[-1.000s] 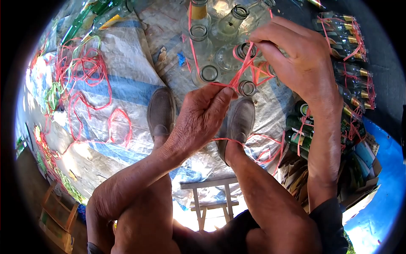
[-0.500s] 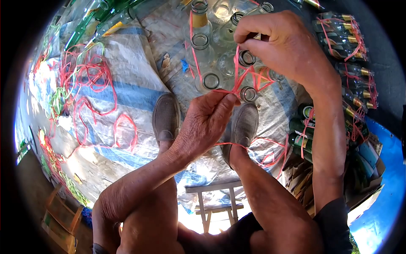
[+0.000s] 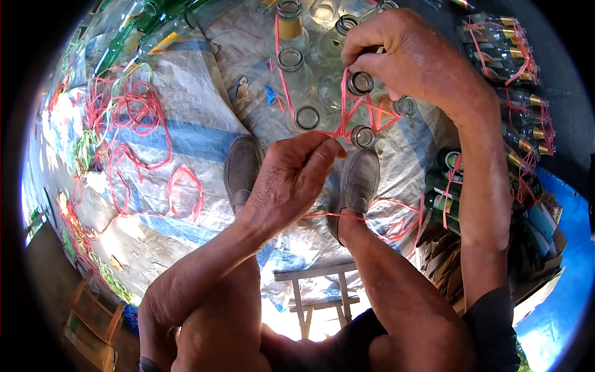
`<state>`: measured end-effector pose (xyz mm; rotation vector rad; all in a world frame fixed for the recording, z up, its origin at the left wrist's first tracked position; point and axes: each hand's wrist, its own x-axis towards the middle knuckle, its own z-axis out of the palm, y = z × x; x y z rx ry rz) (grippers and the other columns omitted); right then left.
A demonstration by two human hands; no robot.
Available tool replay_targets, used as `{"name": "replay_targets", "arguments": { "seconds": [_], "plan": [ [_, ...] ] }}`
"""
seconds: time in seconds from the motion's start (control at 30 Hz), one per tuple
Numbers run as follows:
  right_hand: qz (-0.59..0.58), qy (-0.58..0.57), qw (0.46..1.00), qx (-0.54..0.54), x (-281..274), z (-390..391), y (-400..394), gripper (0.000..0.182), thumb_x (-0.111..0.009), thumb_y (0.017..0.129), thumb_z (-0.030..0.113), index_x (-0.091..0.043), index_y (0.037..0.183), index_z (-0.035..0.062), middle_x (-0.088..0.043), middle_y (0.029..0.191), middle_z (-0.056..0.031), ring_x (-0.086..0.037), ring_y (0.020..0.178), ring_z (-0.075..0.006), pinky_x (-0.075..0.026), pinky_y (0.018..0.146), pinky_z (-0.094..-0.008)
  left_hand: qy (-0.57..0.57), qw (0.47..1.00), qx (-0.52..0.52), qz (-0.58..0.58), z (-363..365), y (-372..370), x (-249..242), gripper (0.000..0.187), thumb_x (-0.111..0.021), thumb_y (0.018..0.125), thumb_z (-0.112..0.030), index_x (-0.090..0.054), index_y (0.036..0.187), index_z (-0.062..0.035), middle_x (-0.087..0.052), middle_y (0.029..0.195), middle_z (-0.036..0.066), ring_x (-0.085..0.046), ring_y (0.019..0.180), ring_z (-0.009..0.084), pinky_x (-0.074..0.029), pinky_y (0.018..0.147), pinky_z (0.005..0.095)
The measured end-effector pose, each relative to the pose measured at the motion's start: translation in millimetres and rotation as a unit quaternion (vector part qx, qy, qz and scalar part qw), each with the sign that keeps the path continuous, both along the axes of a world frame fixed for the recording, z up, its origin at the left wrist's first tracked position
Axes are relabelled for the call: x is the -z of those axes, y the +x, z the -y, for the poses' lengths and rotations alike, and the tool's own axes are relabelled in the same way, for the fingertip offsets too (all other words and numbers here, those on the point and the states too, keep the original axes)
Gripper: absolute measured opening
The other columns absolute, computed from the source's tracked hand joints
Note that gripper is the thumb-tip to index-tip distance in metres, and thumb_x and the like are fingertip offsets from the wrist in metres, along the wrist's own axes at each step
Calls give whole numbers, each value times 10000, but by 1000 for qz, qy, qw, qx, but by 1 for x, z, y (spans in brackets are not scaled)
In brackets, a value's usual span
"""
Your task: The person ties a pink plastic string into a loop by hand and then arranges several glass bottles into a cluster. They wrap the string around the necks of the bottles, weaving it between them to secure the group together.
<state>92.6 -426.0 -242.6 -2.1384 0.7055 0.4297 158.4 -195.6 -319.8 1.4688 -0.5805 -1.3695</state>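
Since the earlier frame the right hand (image 3: 415, 59) has dropped lower onto the clear glass bottles (image 3: 310, 74), its fingers curled and pinching the pink string (image 3: 344, 102) just beside a bottle neck (image 3: 360, 82). The left hand (image 3: 291, 177) has barely shifted; its thumb and fingers are pressed together on the string's near end, above the grey shoes (image 3: 243, 170). The string runs taut between both hands, looped among the bottle necks standing on the woven sack (image 3: 186, 124). Tied green bottles (image 3: 514, 74) lie at right; no label writing can be read.
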Motion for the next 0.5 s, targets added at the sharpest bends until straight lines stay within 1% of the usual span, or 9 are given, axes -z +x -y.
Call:
{"name": "replay_targets", "arguments": {
  "seconds": [0.03, 0.07, 0.13, 0.2, 0.3, 0.33, 0.4, 0.43, 0.5],
  "plan": [
    [-16, 7, 1000, 2, -1, 1, 0, 309, -750, 851, 126, -770, 1157, 88, -740, 1210, -131, -618, 1216, -258, -398, 1087, -488, 4, 1000, 9, 12, 0, 2, -3, 280, -628, 1069, -240, -741, 997, 6, -479, 698, -73, -376, 641, 34, -308, 569, 242],
    [-3, 0, 1000, -13, 2, 4, -2, 346, -759, 839, 129, -770, 1184, 92, -733, 1250, -141, -612, 1241, -275, -390, 1102, -495, 8, 1000, 18, 24, -1, 4, -4, 271, -630, 1065, -230, -741, 994, 8, -479, 698, -74, -370, 637, 32, -301, 568, 241],
    [47, -30, 998, -27, 9, 2, -7, 273, -728, 863, 108, -751, 1129, 53, -709, 1107, -127, -615, 1029, -246, -426, 919, -443, 19, 1000, -3, -7, -8, 5, -4, 252, -629, 1059, -203, -739, 990, 13, -478, 699, -75, -358, 631, 29, -287, 565, 243],
    [119, -76, 990, -28, 16, -6, -14, 119, -648, 933, 60, -714, 968, -32, -676, 738, -81, -634, 555, -154, -514, 524, -327, 16, 1000, -12, -15, -11, 6, -4, 241, -625, 1056, -184, -738, 988, 17, -477, 700, -74, -349, 627, 28, -275, 562, 245],
    [227, -189, 953, -61, 33, -9, -33, 181, -664, 953, 100, -707, 1067, -35, -704, 867, -129, -671, 658, -201, -544, 612, -330, -13, 1000, -16, 21, -12, 6, -3, 219, -615, 1053, -148, -734, 986, 23, -488, 709, -66, -347, 634, 22, -267, 562, 243],
    [246, -217, 942, -65, 35, -12, -37, 209, -671, 957, 112, -701, 1103, -35, -710, 916, -143, -684, 703, -218, -554, 647, -332, -17, 999, -10, 43, -12, 7, -4, 207, -614, 1049, -134, -731, 989, 26, -513, 714, -54, -378, 645, 27, -298, 572, 243],
    [236, -246, 939, -49, 23, -34, -54, 278, -690, 957, 132, -682, 1181, -32, -713, 1029, -167, -714, 825, -255, -570, 733, -340, -24, 996, 4, 86, -11, 11, -6, 184, -613, 1042, -105, -725, 995, 33, -562, 725, -30, -439, 667, 37, -361, 592, 243],
    [154, -214, 964, -21, 13, -48, -61, 489, -768, 894, 151, -615, 1333, 2, -665, 1240, -162, -684, 1092, -292, -552, 914, -385, -40, 992, 9, 123, -10, 13, -4, 170, -608, 1032, -88, -716, 1002, 40, -576, 713, 13, -467, 655, 52, -394, 586, 263],
    [172, -291, 941, -19, 15, -71, -67, 615, -819, 836, 170, -583, 1389, 39, -626, 1323, -149, -633, 1192, -320, -517, 988, -414, -70, 978, 23, 194, -10, 14, 0, 145, -597, 1011, -54, -696, 1014, 53, -605, 690, 98, -522, 632, 83, -461, 574, 302]
  ]
}}
